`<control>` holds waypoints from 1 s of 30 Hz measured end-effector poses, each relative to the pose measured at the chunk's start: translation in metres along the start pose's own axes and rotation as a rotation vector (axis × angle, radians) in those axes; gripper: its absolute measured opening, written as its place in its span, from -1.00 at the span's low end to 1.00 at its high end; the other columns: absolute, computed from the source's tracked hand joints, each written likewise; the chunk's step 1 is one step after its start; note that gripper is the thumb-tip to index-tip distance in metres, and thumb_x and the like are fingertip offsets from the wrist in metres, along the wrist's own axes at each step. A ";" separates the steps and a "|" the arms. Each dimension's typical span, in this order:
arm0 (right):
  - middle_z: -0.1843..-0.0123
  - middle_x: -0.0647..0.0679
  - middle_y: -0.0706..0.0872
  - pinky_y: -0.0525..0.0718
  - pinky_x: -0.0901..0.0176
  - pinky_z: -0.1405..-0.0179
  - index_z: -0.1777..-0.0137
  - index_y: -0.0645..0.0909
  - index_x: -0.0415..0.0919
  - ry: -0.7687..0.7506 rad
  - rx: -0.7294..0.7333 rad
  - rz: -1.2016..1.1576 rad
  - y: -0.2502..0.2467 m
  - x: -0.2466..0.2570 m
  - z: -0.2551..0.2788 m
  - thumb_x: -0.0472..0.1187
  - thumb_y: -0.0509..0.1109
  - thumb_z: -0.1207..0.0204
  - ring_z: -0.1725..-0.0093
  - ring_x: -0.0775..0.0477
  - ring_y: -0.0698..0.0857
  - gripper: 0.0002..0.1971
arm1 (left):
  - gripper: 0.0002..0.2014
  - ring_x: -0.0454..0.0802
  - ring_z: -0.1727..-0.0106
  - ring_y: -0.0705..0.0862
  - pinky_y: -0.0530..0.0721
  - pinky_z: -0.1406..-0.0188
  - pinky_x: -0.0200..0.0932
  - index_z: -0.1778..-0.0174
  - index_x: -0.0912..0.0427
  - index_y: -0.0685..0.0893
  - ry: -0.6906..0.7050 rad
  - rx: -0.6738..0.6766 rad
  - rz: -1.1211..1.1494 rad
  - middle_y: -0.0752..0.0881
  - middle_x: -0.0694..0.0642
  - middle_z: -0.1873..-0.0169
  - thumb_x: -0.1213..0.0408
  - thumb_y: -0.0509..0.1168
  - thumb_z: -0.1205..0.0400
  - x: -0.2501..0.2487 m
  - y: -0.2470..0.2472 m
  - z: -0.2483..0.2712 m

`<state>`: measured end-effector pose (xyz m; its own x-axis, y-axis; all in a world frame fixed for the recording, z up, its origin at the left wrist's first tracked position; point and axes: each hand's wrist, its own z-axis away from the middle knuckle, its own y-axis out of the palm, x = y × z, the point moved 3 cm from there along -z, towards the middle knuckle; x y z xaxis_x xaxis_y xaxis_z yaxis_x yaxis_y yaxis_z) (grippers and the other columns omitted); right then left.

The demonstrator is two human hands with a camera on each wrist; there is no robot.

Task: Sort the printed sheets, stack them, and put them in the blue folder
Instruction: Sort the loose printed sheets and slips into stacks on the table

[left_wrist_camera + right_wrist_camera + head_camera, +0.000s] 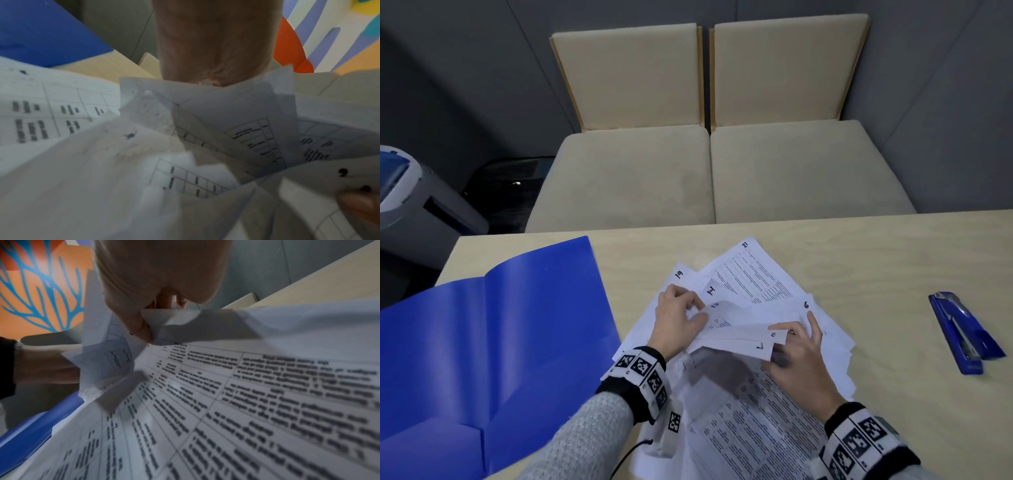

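Printed sheets with handwritten corner numbers lie fanned in a loose pile on the wooden table. My left hand pinches the left edge of a few lifted sheets. My right hand pinches their right corners, with its index finger stretched toward the sheet marked 6. The left wrist view shows the sheets bunched and overlapping under my palm. In the right wrist view my thumb and fingers pinch a folded corner above a printed table sheet. The blue folder lies open at the left.
A blue stapler lies on the table at the right. Two beige cushioned seats stand beyond the far table edge. A grey and blue machine sits on the floor at far left.
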<state>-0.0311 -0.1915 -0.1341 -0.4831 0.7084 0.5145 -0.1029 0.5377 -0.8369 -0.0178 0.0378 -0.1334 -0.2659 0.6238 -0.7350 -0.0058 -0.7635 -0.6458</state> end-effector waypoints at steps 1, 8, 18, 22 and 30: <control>0.28 0.28 0.68 -0.10 -0.14 -0.60 0.52 0.59 -0.10 0.000 -0.011 0.004 -0.001 0.001 -0.001 -0.02 0.31 -0.38 -0.12 0.34 0.46 -0.71 | -0.90 -0.09 -0.16 0.46 0.45 -0.19 -0.19 0.19 0.04 0.64 0.019 0.008 0.058 0.48 0.02 -0.11 0.28 0.43 -0.48 -0.002 0.000 0.001; 0.20 0.13 0.73 -0.23 -0.41 -0.53 0.50 0.64 -0.05 0.050 -0.044 0.109 -0.008 0.001 -0.005 -0.13 0.45 -0.26 -0.46 0.36 0.31 -0.85 | -0.90 -0.18 0.11 0.66 0.52 0.02 -0.24 0.29 0.15 0.64 0.144 0.212 0.256 0.69 -0.09 0.29 0.35 0.43 -0.36 -0.015 -0.002 0.015; 0.32 0.29 0.57 0.44 0.24 -0.29 0.30 0.77 -0.20 0.003 0.005 -0.208 -0.029 0.007 0.007 -0.04 0.27 -0.36 -0.16 0.40 0.48 -0.70 | -0.82 -0.21 0.33 0.54 0.42 0.18 -0.31 0.09 0.12 0.61 0.023 0.791 0.327 0.61 -0.09 0.33 0.27 0.47 -0.50 -0.043 -0.002 0.011; 0.18 0.14 0.71 0.51 0.36 -0.17 0.19 0.77 -0.04 0.119 0.045 -0.259 -0.023 -0.004 0.010 -0.02 0.31 -0.36 -0.07 0.20 0.55 -0.78 | -0.64 0.24 0.16 0.79 0.71 0.08 -0.04 -0.08 0.22 0.44 -0.270 0.401 0.582 0.74 0.23 0.19 0.04 0.37 -0.60 -0.032 -0.017 -0.006; 0.29 0.15 0.74 0.39 0.46 -0.13 0.28 0.72 -0.13 0.046 0.016 -0.243 -0.022 0.004 0.004 -0.13 0.31 -0.39 0.09 0.17 0.47 -0.83 | -0.52 0.18 -0.13 0.57 0.60 -0.11 0.07 -0.27 0.16 0.50 -0.190 -0.010 -0.279 0.54 0.17 -0.13 0.12 0.43 -0.46 0.011 -0.014 -0.026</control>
<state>-0.0343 -0.2020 -0.1144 -0.4026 0.5797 0.7084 -0.2251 0.6874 -0.6905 0.0043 0.0595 -0.1372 -0.4307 0.7650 -0.4788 -0.0941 -0.5657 -0.8192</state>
